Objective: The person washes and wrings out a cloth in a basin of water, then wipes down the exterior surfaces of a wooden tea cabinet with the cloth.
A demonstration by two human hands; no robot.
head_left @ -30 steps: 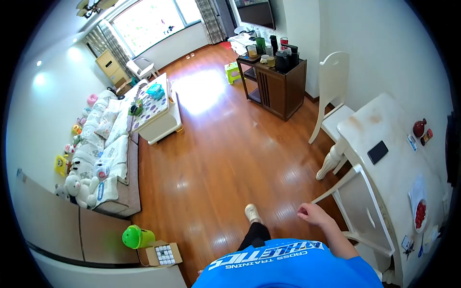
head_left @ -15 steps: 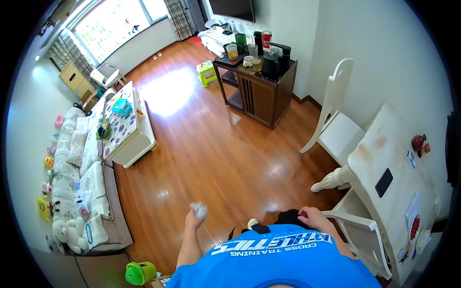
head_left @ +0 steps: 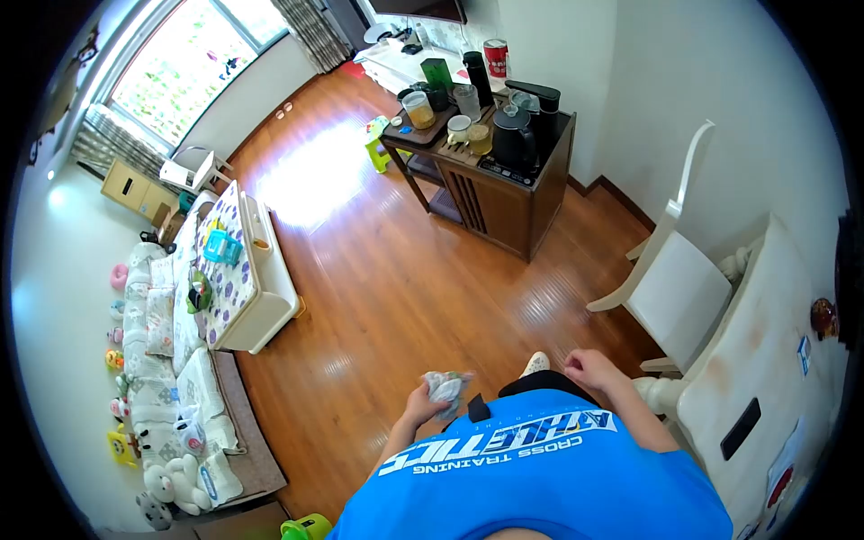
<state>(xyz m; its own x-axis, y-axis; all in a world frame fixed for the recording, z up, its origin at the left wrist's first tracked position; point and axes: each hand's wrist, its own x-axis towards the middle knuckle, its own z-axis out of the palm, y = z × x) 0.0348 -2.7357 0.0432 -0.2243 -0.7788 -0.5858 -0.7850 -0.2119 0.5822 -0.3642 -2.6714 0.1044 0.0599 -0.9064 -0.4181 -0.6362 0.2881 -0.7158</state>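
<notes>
My left hand (head_left: pixel 419 405) is closed around a crumpled whitish plastic bag (head_left: pixel 446 391), held out in front of my body above the wooden floor. The bag looks partly see-through, and what it contains, if anything, cannot be made out. On the other side, my right hand (head_left: pixel 590 369) hangs beside my hip with its fingers curled in and nothing visible in them. The white table leg and table (head_left: pixel 711 405) are the nearest furniture to it. A light shoe (head_left: pixel 536 363) of mine shows between the hands.
Ahead stands a dark wooden cabinet (head_left: pixel 504 202) with a kettle (head_left: pixel 514 137), cups and jars. A white chair (head_left: pixel 679 279) is at the right, by the table with a phone (head_left: pixel 741 428). To the left are a coffee table (head_left: pixel 236 328), a sofa (head_left: pixel 229 396) and a green bin (head_left: pixel 308 527).
My view has moved forward toward the cabinet. The left hand with the bag has swung right, closer to my body, and the right hand has come forward past the near chair.
</notes>
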